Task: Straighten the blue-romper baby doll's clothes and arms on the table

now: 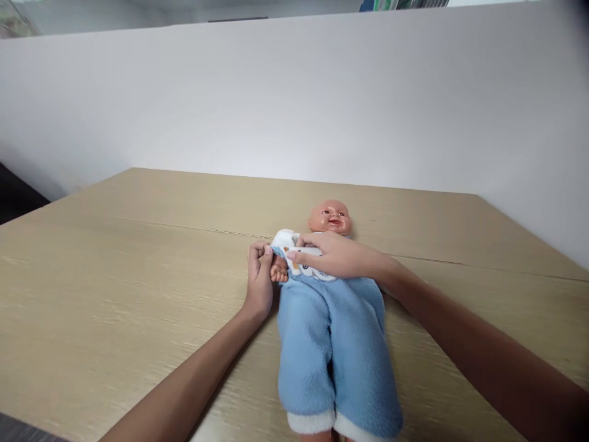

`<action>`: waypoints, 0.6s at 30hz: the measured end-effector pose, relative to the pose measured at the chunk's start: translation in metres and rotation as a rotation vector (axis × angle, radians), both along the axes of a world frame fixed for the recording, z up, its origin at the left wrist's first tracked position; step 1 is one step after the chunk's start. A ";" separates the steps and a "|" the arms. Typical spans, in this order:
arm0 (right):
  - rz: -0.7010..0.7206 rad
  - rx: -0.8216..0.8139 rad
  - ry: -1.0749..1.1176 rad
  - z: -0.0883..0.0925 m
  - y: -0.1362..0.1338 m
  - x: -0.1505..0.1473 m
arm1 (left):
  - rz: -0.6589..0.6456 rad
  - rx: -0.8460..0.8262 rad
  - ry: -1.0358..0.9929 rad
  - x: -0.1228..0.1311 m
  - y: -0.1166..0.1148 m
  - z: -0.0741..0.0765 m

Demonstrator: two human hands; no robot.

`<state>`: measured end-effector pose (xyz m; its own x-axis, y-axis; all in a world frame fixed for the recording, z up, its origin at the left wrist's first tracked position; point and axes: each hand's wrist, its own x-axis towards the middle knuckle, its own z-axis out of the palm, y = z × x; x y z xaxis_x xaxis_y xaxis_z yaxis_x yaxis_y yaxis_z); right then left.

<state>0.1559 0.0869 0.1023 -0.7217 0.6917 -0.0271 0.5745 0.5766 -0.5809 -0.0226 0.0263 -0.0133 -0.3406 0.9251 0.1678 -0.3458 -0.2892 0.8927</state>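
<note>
A baby doll (330,217) lies on its back on the wooden table (115,276), head away from me. It wears a light blue fleece romper (334,344) with white cuffs. My left hand (259,279) is closed, pinching the romper's edge at the doll's arm, beside the doll's small hand (278,272). My right hand (330,255) reaches across the doll's chest, its fingers curled on the white and blue fabric near the shoulder. Part of the doll's chest is hidden under this hand.
A plain white wall or partition (294,104) rises right behind the table's far edge. The table's left edge drops to a dark floor (13,196). A seam in the tabletop (161,226) runs across behind the doll.
</note>
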 end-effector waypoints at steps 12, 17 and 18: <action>-0.195 -0.246 0.457 -0.045 0.009 0.007 | -0.163 -0.229 -0.024 -0.013 0.020 -0.006; -0.227 -0.477 0.688 -0.050 0.008 0.007 | -0.272 -0.249 0.099 -0.026 0.016 0.003; -0.228 -0.492 0.708 -0.051 0.008 0.007 | -0.294 -0.235 0.125 -0.027 0.018 0.004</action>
